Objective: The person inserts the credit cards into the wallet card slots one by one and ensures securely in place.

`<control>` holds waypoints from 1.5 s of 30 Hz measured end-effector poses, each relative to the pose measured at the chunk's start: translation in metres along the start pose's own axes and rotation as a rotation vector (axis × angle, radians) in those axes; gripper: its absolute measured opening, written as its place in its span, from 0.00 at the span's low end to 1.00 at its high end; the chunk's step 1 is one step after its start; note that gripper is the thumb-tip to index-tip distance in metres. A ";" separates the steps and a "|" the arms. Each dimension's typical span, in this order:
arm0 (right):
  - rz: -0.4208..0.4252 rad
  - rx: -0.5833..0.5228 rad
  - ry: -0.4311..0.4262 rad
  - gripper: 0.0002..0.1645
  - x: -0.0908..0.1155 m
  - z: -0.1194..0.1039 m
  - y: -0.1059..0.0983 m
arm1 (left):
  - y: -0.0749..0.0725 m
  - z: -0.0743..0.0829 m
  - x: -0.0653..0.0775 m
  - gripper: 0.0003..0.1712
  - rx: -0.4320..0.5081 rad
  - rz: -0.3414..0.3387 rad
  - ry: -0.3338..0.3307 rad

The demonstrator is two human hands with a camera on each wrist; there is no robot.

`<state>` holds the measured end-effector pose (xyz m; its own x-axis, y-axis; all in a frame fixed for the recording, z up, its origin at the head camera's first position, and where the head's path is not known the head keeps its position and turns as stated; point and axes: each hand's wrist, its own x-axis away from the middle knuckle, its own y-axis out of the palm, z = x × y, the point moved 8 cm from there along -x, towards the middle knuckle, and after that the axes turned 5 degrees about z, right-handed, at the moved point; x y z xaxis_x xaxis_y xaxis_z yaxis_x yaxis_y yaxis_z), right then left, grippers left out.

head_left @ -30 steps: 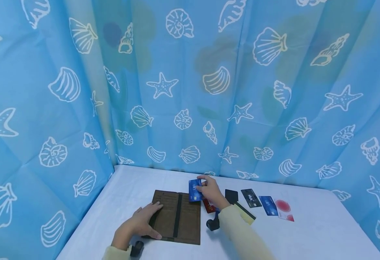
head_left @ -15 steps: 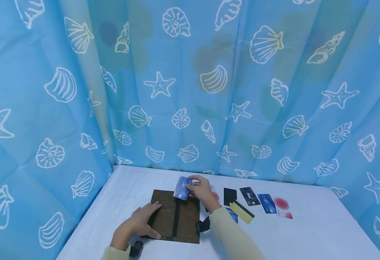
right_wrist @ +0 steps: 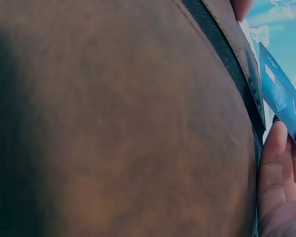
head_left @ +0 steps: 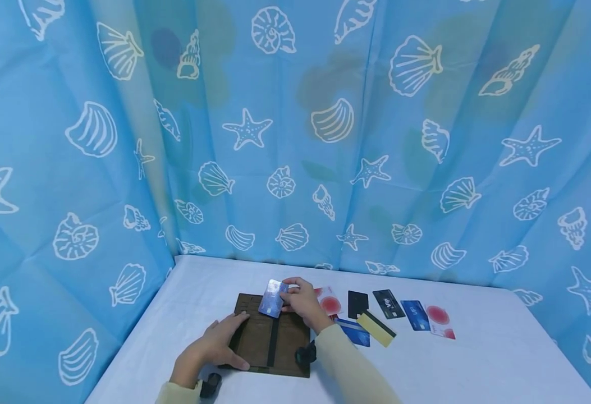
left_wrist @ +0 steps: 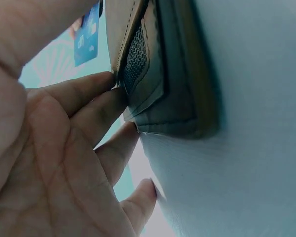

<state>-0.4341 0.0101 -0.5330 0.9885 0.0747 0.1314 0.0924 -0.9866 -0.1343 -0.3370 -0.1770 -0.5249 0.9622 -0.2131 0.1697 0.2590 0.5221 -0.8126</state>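
Blue card: long axis far-right/near-left, chip nearest | right fingers pinch it | left fingers spread

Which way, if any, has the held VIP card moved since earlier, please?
Yes, leftward: the blue VIP card, earlier right of the wallet's black strap, now overlaps it.

Held blue card: now across the far edge of the wallet, mostly left of the dark band; a second ago it is at the far right corner; its face looks paler, and it leans more.
Right hand: farther left, over the wallet's right half.
Right wrist camera: over the wallet's right edge; earlier beyond it.
Uncovered cards: pink-and-white card, striped blue card; both show more.
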 end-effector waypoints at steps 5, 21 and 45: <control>-0.033 0.025 -0.026 0.19 0.000 -0.002 0.007 | 0.004 0.000 -0.002 0.61 0.002 -0.007 -0.006; -0.046 0.164 -0.098 0.17 0.004 -0.010 0.019 | -0.001 0.005 0.000 0.61 0.004 0.009 0.004; -0.097 0.381 -0.178 0.20 0.011 -0.010 0.029 | 0.001 0.000 -0.001 0.61 0.006 0.020 -0.015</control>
<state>-0.4214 -0.0190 -0.5251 0.9752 0.2212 -0.0053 0.1907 -0.8522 -0.4872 -0.3375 -0.1769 -0.5257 0.9682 -0.1907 0.1620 0.2406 0.5310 -0.8125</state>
